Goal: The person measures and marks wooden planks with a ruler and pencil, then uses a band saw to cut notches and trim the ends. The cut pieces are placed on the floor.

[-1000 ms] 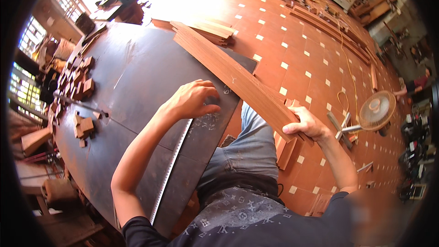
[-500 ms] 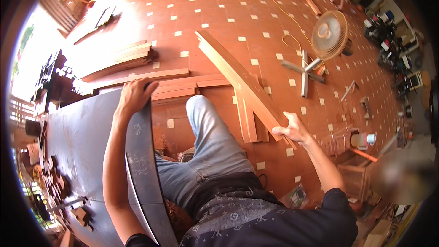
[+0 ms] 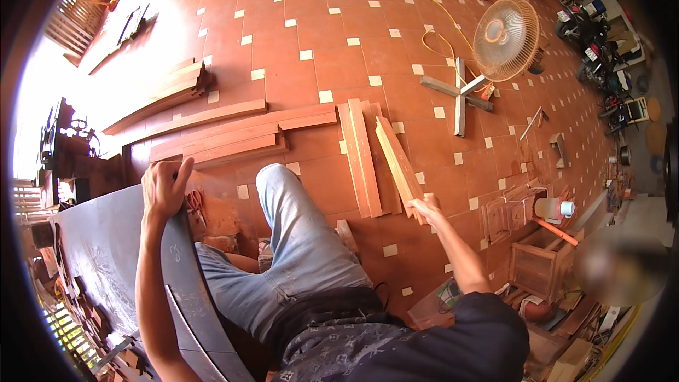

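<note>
My right hand is closed round the near end of a long wooden board, its thumb on top. This board slants away over the tiled floor, just right of a few planks lying lengthwise; I cannot tell whether its far end touches the floor. My left hand grips the far corner of a grey worktable, with its fingers curled over the edge and its thumb raised. My bent knee, in blue jeans, is between the two hands.
More planks lie crosswise ahead, with a curved stack beyond them at left. A fan on a cross-shaped base stands at the far right, with a yellow cord near it. A wooden stool is at right.
The board in my right hand has come down and swung round, so its far end now lies nearer, beside the planks on the floor. My left hand stays at the table corner. The view has shifted.
</note>
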Demonstrator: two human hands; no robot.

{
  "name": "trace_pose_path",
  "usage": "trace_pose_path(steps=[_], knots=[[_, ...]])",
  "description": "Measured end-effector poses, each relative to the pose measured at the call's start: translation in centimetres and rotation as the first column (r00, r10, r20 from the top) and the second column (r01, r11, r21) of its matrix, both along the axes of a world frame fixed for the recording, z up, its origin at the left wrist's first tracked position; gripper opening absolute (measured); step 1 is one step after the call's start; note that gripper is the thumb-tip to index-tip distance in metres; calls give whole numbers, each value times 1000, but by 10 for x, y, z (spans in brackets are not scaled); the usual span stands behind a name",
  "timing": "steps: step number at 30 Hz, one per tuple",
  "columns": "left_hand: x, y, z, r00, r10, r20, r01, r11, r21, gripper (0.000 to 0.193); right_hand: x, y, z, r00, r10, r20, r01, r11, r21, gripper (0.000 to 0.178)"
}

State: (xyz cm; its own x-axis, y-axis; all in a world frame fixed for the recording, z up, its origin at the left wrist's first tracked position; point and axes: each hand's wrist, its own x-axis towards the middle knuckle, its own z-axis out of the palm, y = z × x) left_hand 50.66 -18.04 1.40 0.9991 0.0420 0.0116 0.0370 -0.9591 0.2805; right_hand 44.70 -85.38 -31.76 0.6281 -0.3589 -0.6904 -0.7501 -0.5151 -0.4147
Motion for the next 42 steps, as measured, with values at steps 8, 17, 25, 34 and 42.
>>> trace_pose_path(steps=[8, 17, 25, 34, 42], knots=[[-1, -3, 6, 1000, -8, 6, 8, 1000, 19, 59, 104, 53, -73, 998, 62, 28, -59, 993, -106, 85], [-5, -2, 2, 999, 39, -18, -40, 999, -31, 58, 109, 76, -136, 966, 202, -163, -247, 910, -335, 66], [-3, 5, -1, 999, 23, -32, -25, 998, -54, 61, 69, 50, -181, 978, 43, -206, -118, 922, -369, 40], [0, -1, 1, 1000, 18, -21, -20, 998, -65, 63, 1, -1, -138, 989, 17, -147, -67, 937, -342, 20], [8, 5, -4, 998, -49, 41, 47, 998, 47, 58, -89, 3, -194, 964, 242, 112, -238, 970, -48, 34]])
